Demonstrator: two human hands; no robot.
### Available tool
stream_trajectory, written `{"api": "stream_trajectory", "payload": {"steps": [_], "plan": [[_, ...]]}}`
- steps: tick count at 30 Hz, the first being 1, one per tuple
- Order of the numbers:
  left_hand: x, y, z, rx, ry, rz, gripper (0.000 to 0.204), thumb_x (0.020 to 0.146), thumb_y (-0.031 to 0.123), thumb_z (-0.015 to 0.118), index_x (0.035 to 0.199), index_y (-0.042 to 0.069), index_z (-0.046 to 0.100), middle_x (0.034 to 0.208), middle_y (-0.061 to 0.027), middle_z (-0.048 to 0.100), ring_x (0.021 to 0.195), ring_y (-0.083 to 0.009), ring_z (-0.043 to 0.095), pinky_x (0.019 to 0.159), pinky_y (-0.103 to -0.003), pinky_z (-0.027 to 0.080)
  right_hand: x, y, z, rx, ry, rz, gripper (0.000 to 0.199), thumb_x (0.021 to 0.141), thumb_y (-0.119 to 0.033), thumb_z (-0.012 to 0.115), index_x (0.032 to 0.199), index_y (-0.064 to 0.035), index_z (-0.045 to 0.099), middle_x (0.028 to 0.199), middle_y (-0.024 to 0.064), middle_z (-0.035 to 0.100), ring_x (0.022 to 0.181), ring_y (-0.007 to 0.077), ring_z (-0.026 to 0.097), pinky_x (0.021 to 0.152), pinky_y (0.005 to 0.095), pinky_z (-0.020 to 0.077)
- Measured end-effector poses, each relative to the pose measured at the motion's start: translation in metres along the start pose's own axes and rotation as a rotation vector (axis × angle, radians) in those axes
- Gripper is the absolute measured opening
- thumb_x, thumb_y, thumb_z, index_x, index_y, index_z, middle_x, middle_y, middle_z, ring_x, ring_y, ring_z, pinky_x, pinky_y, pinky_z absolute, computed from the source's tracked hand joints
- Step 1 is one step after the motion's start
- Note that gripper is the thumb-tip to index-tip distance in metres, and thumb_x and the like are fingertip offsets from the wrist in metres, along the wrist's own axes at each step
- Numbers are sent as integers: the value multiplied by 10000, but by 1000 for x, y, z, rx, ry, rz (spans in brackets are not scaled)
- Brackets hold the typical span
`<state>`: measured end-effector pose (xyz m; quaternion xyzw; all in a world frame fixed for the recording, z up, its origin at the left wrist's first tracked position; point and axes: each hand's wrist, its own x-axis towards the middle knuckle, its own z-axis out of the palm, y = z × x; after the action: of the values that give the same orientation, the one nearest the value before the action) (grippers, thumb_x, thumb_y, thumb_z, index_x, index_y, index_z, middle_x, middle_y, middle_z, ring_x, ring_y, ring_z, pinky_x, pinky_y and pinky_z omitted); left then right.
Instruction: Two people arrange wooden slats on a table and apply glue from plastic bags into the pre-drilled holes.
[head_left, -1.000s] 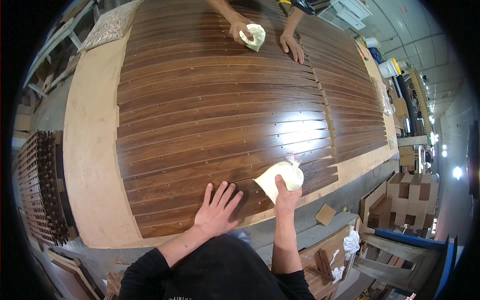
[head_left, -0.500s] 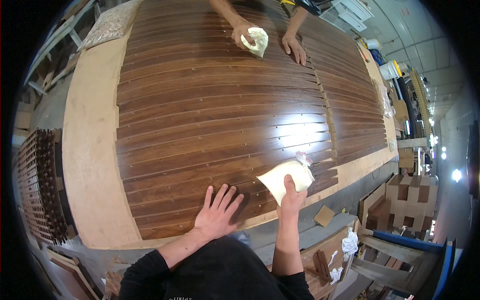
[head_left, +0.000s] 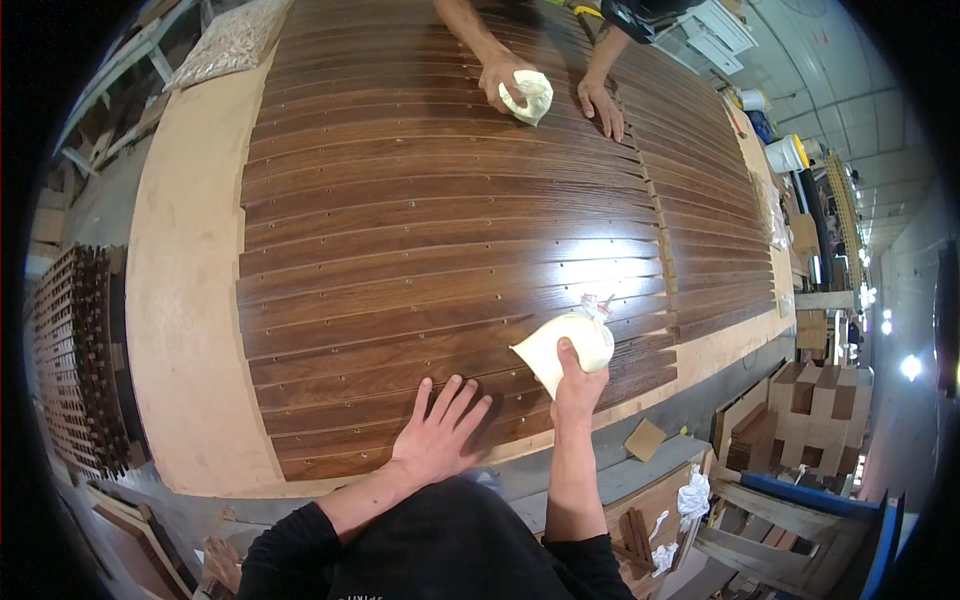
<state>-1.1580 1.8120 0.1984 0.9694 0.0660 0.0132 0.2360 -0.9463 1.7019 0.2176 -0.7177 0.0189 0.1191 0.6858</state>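
Note:
My left hand point(head_left: 436, 432) lies on the near edge of the dark brown wooden slats point(head_left: 400, 310), fingers spread, holding nothing. In my right hand point(head_left: 580, 385) is a plastic bag filled with a cream-coloured paste point(head_left: 566, 345), gripped with the thumb on top. The bag's tapered corner points left, above the slats, and its clear twisted end sticks up at the far side. I cannot tell whether the tip touches the wood. Rows of small holes run along the slats.
Across the table, a co-worker's hand point(head_left: 500, 75) squeezes a similar bag point(head_left: 533, 98); their other hand point(head_left: 600, 105) rests on the slats. A pale board point(head_left: 180, 300) borders the left side. A bag of small wooden pieces point(head_left: 228, 45) lies far left. Stacked boxes point(head_left: 800, 410) stand at right.
My right hand and its bag have shifted slightly left over the slats. My left hand stays in place. The co-worker's hands and bag appear a little lower and further right in view.

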Motion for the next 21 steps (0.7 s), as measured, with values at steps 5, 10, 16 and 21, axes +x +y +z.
{"api": "stream_trajectory", "payload": {"steps": [5, 10, 16, 21], "plan": [[-1, -1, 2, -3, 0, 1, 864, 864, 617, 713, 1544, 144, 468, 1602, -155, 421, 1536, -352, 316, 1249, -667, 188, -1, -3, 6, -10, -15, -8, 476, 878, 47, 783, 1322, 50, 612, 1206, 92, 698, 1069, 168, 671, 954, 305, 538], [1, 0, -2, -14, -18, 5, 842, 885, 607, 690, 1553, 151, 455, 1604, -162, 430, 1533, -357, 339, 1238, -664, 216, 0, 2, 6, -173, -23, -166, 454, 914, 4, 772, 1335, 26, 604, 1137, 92, 703, 978, 183, 703, 788, 336, 628], [-1, -1, 1, 4, -25, 0, 869, 870, 616, 710, 1556, 146, 457, 1617, -154, 406, 1550, -352, 292, 1254, -663, 177, -7, -13, 7, -18, 23, 6, 485, 888, 53, 770, 1341, 50, 598, 1229, 104, 690, 1088, 179, 664, 956, 317, 538], [0, -1, -1, -13, -47, 3, 886, 860, 606, 727, 1564, 148, 446, 1618, -152, 407, 1551, -355, 293, 1256, -660, 174, 9, -23, 15, 63, 0, -24, 475, 912, 37, 756, 1355, 52, 586, 1230, 94, 684, 1087, 179, 660, 966, 319, 533]]}}
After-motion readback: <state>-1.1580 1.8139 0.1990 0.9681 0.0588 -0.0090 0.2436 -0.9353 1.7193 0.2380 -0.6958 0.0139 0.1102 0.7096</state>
